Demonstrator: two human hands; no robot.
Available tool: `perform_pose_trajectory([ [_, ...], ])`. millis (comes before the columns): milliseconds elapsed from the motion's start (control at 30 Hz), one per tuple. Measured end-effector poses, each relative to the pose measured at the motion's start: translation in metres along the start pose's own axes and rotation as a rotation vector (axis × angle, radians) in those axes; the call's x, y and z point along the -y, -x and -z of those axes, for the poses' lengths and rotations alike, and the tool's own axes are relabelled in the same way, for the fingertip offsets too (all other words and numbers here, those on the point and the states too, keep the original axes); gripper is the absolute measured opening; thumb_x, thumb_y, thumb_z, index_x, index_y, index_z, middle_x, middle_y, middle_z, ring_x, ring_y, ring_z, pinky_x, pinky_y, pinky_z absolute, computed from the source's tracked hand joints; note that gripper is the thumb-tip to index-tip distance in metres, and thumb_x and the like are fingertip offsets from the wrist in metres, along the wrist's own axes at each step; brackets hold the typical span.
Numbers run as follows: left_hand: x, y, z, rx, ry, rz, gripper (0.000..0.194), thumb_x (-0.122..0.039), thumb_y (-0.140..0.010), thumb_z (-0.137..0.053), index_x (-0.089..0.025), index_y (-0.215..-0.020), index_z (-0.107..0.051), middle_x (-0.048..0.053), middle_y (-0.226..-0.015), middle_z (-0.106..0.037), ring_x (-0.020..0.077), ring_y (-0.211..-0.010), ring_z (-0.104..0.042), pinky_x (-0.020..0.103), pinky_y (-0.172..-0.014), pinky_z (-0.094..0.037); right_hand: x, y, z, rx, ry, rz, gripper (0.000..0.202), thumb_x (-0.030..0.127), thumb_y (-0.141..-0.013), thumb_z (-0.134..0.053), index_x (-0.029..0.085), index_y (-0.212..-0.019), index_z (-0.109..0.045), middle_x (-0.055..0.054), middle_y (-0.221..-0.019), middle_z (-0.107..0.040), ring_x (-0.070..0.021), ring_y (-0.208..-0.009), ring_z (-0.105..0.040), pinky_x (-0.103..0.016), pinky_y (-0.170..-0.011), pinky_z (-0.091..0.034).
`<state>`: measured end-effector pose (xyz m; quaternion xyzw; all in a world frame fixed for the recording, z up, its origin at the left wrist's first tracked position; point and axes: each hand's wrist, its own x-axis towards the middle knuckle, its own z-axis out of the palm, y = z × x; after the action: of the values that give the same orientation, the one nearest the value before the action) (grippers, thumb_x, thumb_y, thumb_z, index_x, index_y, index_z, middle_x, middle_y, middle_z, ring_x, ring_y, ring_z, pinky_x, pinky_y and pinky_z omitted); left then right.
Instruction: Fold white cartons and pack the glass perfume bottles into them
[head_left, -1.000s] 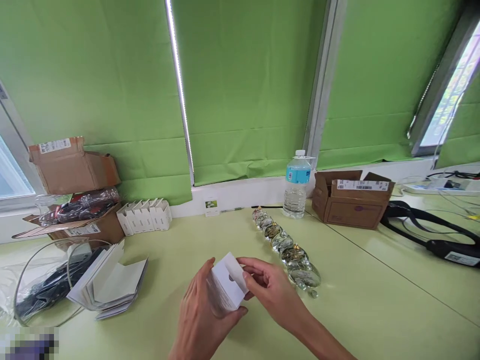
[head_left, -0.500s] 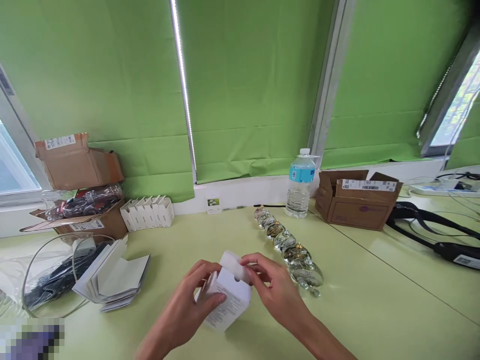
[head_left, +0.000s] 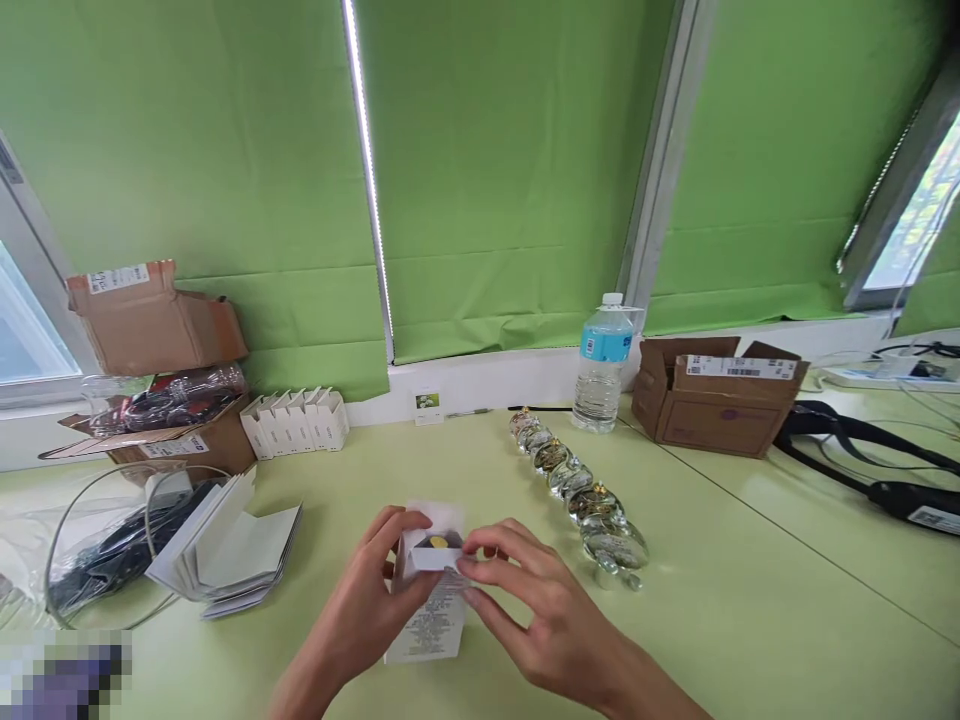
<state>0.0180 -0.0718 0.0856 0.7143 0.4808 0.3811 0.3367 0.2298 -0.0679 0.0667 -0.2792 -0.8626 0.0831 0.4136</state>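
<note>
A small white cardboard box [head_left: 429, 632], with lines of small print on its near side, stands at the middle front of the table. Its top is open, showing something dark with a yellow round spot [head_left: 438, 542] inside. My left hand [head_left: 367, 595] grips the box from the left, thumb across the near side and fingers behind. On the right, my right hand [head_left: 529, 595] pinches the near top flap between thumb and fingers. A row of clear glass ornaments [head_left: 574, 490] with gold-coloured tops lies beyond my right hand.
At the left lie folded white cards [head_left: 232, 550] and a bagged dark item [head_left: 124, 560]. Small white boxes [head_left: 296, 425] line the wall near stacked cartons [head_left: 161, 330]. A water bottle [head_left: 602, 370], an open brown carton [head_left: 720, 405] and a black strap [head_left: 847, 450] stand or lie right.
The box has turned upright and its flap has parted, so the dark content with the yellow spot shows. My right hand has shifted slightly left and lower along the flap.
</note>
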Motion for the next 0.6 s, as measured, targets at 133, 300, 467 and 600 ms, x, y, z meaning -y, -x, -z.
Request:
perform_pose_trajectory([
  [133, 0.006, 0.002, -0.005, -0.020, 0.028, -0.043, 0.024, -0.026, -0.079, -0.065, -0.025, -0.100, -0.052, 0.001, -0.097, -0.062, 0.0145, -0.084, -0.059, 0.025, -0.072, -0.051, 0.006, 0.003, 0.006, 0.060, -0.056, -0.028, 0.010, 0.019, -0.084, -0.060, 0.020, -0.094, -0.060, -0.010, -0.123, -0.059, -0.0219, -0.105, -0.057, -0.035, -0.087, -0.047],
  [300, 0.014, 0.003, -0.012, -0.048, -0.050, -0.030, 0.032, -0.030, -0.077, -0.067, -0.024, -0.100, -0.045, -0.002, -0.085, -0.064, 0.0139, -0.075, -0.060, 0.026, -0.070, -0.051, 0.008, -0.002, 0.015, 0.145, -0.125, -0.144, 0.014, 0.028, -0.089, -0.055, 0.022, -0.101, -0.059, -0.007, -0.110, -0.063, -0.0165, -0.086, -0.060, -0.027, -0.072, -0.047],
  [467, 0.019, 0.008, -0.022, -0.137, -0.216, -0.072, 0.036, -0.032, -0.076, -0.069, -0.024, -0.101, -0.045, -0.002, -0.084, -0.068, 0.0152, -0.073, -0.064, 0.029, -0.071, -0.053, -0.003, -0.009, 0.007, 0.078, -0.113, -0.270, 0.030, 0.032, -0.098, -0.038, 0.020, -0.082, -0.061, -0.004, -0.076, -0.060, -0.0155, -0.067, -0.054, -0.027, -0.061, -0.042],
  [600, 0.031, 0.012, -0.035, -0.231, -0.364, -0.181, 0.044, -0.032, -0.077, -0.069, -0.025, -0.113, -0.045, 0.002, -0.097, -0.070, 0.0161, -0.079, -0.067, 0.029, -0.071, -0.054, -0.009, -0.012, 0.009, 0.081, -0.099, -0.395, 0.039, 0.036, -0.097, -0.040, 0.020, -0.070, -0.063, -0.002, -0.067, -0.059, -0.0161, -0.064, -0.054, -0.028, -0.060, -0.040],
])
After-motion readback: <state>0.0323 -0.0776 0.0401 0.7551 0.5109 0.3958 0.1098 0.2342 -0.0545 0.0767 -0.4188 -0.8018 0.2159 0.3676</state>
